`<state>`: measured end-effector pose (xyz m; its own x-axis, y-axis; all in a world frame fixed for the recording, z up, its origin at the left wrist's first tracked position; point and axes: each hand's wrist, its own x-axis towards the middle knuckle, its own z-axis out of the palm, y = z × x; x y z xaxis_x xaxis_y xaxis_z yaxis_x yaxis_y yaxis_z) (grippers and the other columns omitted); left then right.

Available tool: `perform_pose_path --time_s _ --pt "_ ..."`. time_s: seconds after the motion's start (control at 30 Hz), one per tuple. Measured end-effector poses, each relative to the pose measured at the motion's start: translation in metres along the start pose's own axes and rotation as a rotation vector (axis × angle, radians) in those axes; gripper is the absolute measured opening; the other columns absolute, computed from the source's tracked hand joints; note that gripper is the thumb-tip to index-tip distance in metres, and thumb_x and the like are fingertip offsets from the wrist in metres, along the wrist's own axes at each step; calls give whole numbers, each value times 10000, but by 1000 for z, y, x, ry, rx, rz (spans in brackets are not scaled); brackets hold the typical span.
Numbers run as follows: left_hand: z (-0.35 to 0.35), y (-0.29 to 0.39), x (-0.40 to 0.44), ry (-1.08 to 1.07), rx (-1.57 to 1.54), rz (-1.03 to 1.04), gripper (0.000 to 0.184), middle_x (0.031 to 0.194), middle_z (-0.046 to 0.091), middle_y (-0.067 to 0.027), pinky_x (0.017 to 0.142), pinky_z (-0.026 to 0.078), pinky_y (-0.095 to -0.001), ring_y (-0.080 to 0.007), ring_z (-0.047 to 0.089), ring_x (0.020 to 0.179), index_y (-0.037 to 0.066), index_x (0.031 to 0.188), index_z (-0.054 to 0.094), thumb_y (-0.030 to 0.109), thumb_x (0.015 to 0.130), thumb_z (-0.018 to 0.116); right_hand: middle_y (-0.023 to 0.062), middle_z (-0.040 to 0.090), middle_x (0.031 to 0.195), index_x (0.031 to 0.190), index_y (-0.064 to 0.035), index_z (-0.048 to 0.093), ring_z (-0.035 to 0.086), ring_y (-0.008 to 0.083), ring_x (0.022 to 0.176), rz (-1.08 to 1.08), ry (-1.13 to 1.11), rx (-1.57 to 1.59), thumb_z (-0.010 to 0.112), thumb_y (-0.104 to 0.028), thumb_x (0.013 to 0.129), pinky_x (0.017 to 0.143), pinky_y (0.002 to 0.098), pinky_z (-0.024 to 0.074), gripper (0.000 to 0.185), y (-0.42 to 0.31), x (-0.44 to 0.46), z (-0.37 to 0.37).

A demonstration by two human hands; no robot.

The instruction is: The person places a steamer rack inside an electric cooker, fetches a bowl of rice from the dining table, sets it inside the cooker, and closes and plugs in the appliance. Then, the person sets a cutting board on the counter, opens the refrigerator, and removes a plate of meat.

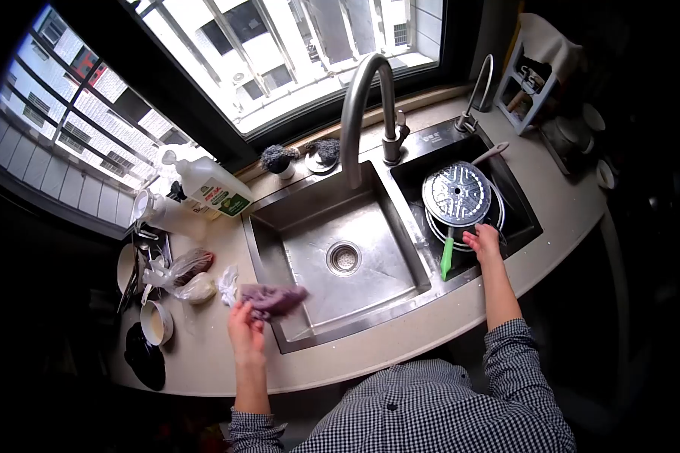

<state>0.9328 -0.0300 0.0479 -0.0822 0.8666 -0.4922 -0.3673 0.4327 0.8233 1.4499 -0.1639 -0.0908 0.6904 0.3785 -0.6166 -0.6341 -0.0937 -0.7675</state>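
My left hand (247, 330) holds a crumpled purple cloth (276, 300) over the left front edge of the empty steel sink basin (332, 226). The cloth is slightly blurred. At the right basin, my right hand (482, 241) is at the near rim of stacked cookware, fingers apart, with nothing visibly gripped. On top of that stack lies a round patterned metal piece (456, 193). A green-handled utensil (447, 257) rests against it, just left of my right hand. The steel faucet (366, 98) arches over the left basin.
Left of the sink are a large white bottle (211, 185), plastic bags (193, 273), a white bowl (157, 323) and a black item (143, 359). Dark scrubbers (278, 158) sit behind the basin. A small faucet (468, 119) and a white rack (527, 87) stand at the back right.
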Motion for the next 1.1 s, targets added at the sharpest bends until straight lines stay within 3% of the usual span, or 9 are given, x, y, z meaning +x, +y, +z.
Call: perform_pose_path --time_s 0.1,0.2,0.27,0.3,0.4,0.47,0.67,0.83,1.1 --pt "2 34 56 18 -88 339 250 835 574 -21 541 438 -196 -86 536 680 59 1079 496 56 833 541 162 501 986 1049 18 415 593 287 725 141 59 119 506 -67 816 528 384 531 264 4 34 0" --pt "23 37 78 270 157 306 579 1209 419 -133 761 472 -305 -161 475 1018 127 1316 298 124 817 593 138 531 944 1060 -12 436 591 255 707 167 114 114 534 -99 819 515 363 519 275 3 43 5" --pt "40 8 75 176 290 347 506 1154 474 -112 745 478 -289 -158 509 989 91 1265 373 126 813 597 113 551 916 1064 -31 451 581 213 654 175 95 11 544 -121 825 475 316 487 272 4 50 2" --pt "58 -12 65 38 314 302 442 1108 507 -101 732 485 -283 -157 534 948 66 1220 420 121 816 591 26 507 710 929 -71 489 529 137 524 160 140 4 539 -178 845 403 274 427 144 2 46 6" --pt "132 -79 10 -207 331 71 293 958 580 -74 695 504 -263 -153 591 809 7 1093 522 112 825 579 43 551 742 968 -55 515 496 104 488 54 145 -54 537 -203 853 363 226 381 189 -8 42 5" --pt "161 -124 -5 -379 355 -33 299 988 587 -125 665 528 -269 -181 618 798 2 1111 497 113 842 567 -11 467 615 795 -85 498 435 61 440 -54 48 -18 529 -191 862 333 196 325 130 -23 31 8" --pt "257 -178 -55 -583 204 -341 414 1029 571 -175 713 543 -309 -241 623 842 -44 1209 403 124 860 547 -34 430 587 704 -113 460 381 39 423 -63 -96 195 554 -158 845 339 172 283 174 -54 -8 -2" --pt "291 -195 -52 -505 160 -403 733 1246 390 -223 664 555 -342 -305 594 906 85 1380 87 185 849 583 -37 482 650 778 -117 483 389 28 458 -18 -231 240 557 -157 854 370 167 272 113 -44 -46 -14" --pt "267 -189 -54 -351 145 -223 666 1001 569 -132 609 549 -344 -195 602 782 133 1325 206 -19 790 574 -37 531 674 861 -71 519 376 7 463 -130 -474 84 625 -223 828 393 144 288 188 -44 -98 -9"
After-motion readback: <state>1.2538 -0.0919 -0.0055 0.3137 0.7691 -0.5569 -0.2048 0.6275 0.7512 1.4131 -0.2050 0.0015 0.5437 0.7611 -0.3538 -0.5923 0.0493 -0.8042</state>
